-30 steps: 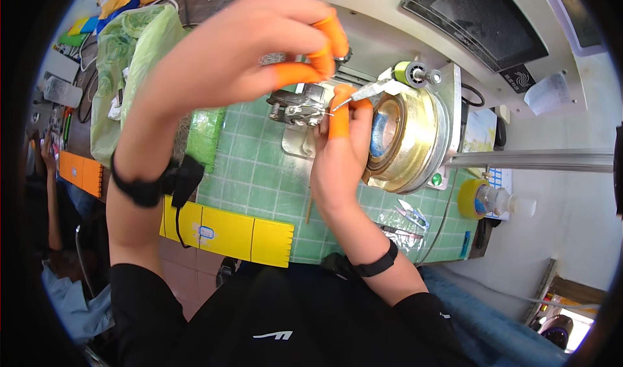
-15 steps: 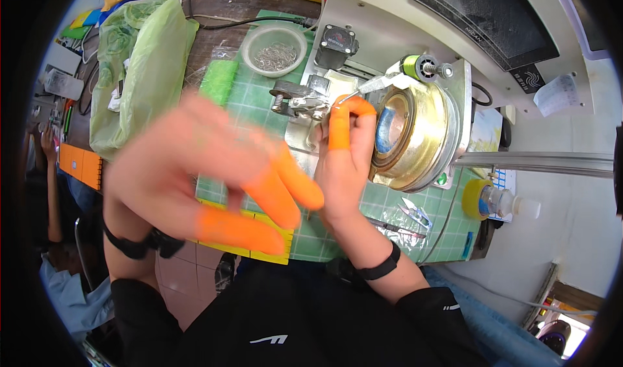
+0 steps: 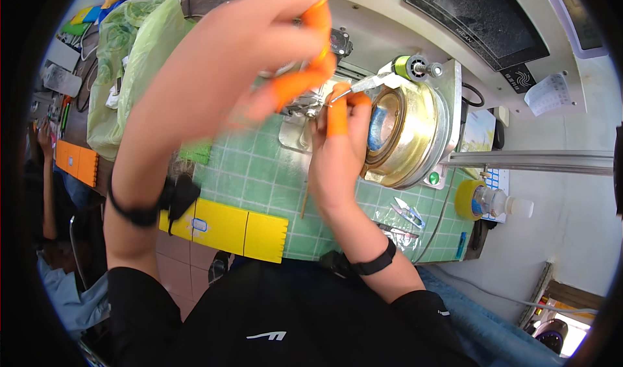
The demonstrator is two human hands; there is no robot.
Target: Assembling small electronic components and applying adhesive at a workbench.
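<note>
My left hand, with orange finger covers, is raised over the far part of the work mat and blurred. Its covered thumb and fingers come together at the tips; whatever they pinch is too small to make out. Beside the brass-coloured round drum, my right hand is closed, orange-covered fingertips pressed together at the thin metal tip of a guide arm. Something tiny may be between them, but I cannot tell what. A metal clamp stands just left of these fingertips, partly hidden by my left hand.
A spool of yellow-green thread sits above the drum. Small snips and tweezers lie on the green mat. There is a yellow strip at the near edge, a green plastic bag at left and a capped bottle at right.
My left hand has swung up and away from near my body to the far side by the machine, now covering the bowl of small metal pieces. My right hand stays at the metal tip.
</note>
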